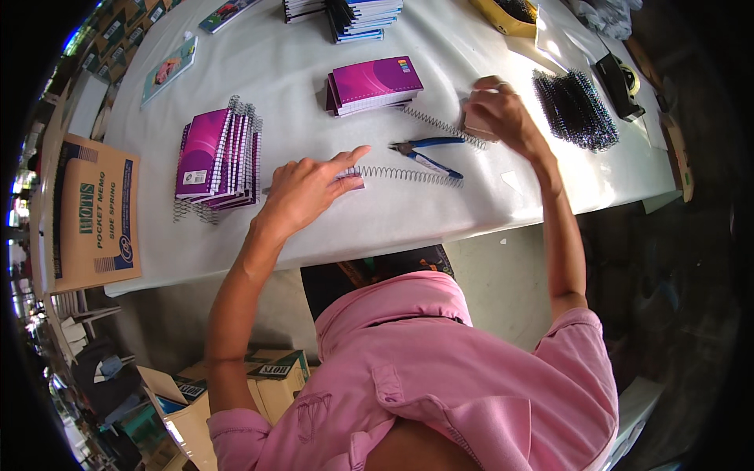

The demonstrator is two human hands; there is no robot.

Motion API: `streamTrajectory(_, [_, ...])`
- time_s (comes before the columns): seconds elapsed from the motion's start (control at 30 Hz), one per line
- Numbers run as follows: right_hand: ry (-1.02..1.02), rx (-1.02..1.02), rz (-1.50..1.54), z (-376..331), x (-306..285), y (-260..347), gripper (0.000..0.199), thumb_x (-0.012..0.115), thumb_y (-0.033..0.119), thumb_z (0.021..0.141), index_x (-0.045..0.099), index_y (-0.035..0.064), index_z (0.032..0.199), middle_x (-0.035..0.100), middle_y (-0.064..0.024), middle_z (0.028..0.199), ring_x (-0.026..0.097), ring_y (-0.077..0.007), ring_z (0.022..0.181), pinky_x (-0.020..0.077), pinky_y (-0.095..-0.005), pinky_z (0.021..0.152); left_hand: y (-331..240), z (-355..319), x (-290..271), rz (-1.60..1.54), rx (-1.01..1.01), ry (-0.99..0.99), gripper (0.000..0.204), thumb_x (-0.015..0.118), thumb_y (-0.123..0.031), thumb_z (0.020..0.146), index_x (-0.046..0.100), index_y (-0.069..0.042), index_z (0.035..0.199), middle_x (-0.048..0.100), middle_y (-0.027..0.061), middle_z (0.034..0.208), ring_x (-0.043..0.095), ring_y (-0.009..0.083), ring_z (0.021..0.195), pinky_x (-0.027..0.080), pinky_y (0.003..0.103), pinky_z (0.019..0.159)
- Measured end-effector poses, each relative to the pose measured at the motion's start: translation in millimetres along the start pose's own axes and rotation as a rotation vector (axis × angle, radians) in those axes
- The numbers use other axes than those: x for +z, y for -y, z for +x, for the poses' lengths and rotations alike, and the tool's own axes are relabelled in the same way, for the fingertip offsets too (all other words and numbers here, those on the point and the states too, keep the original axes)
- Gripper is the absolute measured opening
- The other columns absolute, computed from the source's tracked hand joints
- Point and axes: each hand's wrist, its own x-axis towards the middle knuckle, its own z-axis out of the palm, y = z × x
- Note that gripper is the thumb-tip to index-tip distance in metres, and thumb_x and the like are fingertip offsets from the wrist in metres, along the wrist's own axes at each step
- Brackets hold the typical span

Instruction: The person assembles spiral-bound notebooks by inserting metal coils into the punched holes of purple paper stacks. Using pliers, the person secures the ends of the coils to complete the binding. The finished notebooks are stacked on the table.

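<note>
My left hand (308, 187) is closed on a small purple notebook (350, 180), most of it hidden by the hand. Out of the notebook's edge a loose wire coil (408, 175) runs to the right. My right hand (505, 116) is bent over a brownish block (479, 124), its fingers curled; what they pinch is hidden. A second wire coil (444, 124) reaches from the purple notebook stack (375, 82) to just below that block. Between my hands lie blue-handled cutting pliers (430, 151), jaws to the left.
Left of my left hand stands a pile of purple notebooks with coils (218, 157). A heap of dark coils (575, 110) and a tape dispenser (619, 85) lie right. Farther back are more book stacks (365, 20) and a yellow container (506, 17). A cardboard box (96, 212) stands at the left edge.
</note>
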Motion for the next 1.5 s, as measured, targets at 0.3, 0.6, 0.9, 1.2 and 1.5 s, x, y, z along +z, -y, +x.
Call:
streamTrajectory(0.3, [0.166, -0.094, 0.493, 10.4, 51.3, 137.2, 0.019, 0.068, 0.005, 0.081, 0.063, 0.0013, 0.099, 0.063, -0.0134, 0.090, 0.061, -0.0319, 0.084, 0.0473, -0.0418, 0.071, 7.6, 4.5, -3.6, -0.040, -0.037, 0.085, 0.044, 0.061, -0.040, 0.090, 0.059, -0.026, 0.131, 0.066, 0.0193, 0.077, 0.063, 0.0410, 0.079, 0.050, 0.047, 0.072])
streamTrajectory(0.6, [0.051, -0.269, 0.610, 16.9, 63.6, 124.8, 0.020, 0.068, -0.001, 0.080, 0.059, 0.0002, 0.097, 0.059, -0.0097, 0.095, 0.059, -0.0281, 0.090, 0.0487, -0.0387, 0.077, 14.7, 9.2, -2.4, -0.091, -0.061, 0.133, 0.036, 0.061, -0.042, 0.090, 0.067, -0.020, 0.118, 0.066, 0.0200, 0.079, 0.064, 0.0413, 0.080, 0.050, 0.047, 0.072])
streamTrajectory(0.9, [0.242, -0.158, 0.507, 18.1, 49.7, 139.9, 0.021, 0.061, 0.006, 0.086, 0.059, 0.0010, 0.106, 0.063, -0.0173, 0.099, 0.064, -0.0376, 0.082, 0.0512, -0.0449, 0.071, 8.4, 5.7, -3.0, -0.110, -0.096, 0.086, 0.032, 0.060, -0.038, 0.091, 0.068, -0.016, 0.113, 0.066, 0.0186, 0.075, 0.064, 0.0404, 0.076, 0.049, 0.047, 0.070])
streamTrajectory(1.2, [0.030, -0.362, 0.083, 21.9, 62.6, 143.0, 0.023, 0.063, 0.012, 0.086, 0.057, 0.0057, 0.108, 0.057, -0.0081, 0.098, 0.062, -0.0287, 0.080, 0.0515, -0.0405, 0.067, 6.3, 5.4, -5.5, -0.126, -0.122, 0.099, 0.034, 0.063, -0.032, 0.090, 0.065, -0.014, 0.119, 0.068, 0.0219, 0.090, 0.064, 0.0421, 0.084, 0.050, 0.045, 0.075])
streamTrajectory(1.5, [-0.130, -0.255, 0.026, -0.9, 78.8, 162.5, 0.037, 0.063, -0.003, 0.068, 0.057, 0.0048, 0.104, 0.054, -0.0099, 0.101, 0.060, -0.0236, 0.088, 0.0525, -0.0357, 0.060, 11.2, 4.2, -2.9, -0.077, -0.107, 0.084, 0.047, 0.061, -0.038, 0.091, 0.053, -0.026, 0.136, 0.069, 0.0175, 0.088, 0.064, 0.0412, 0.085, 0.051, 0.047, 0.075])
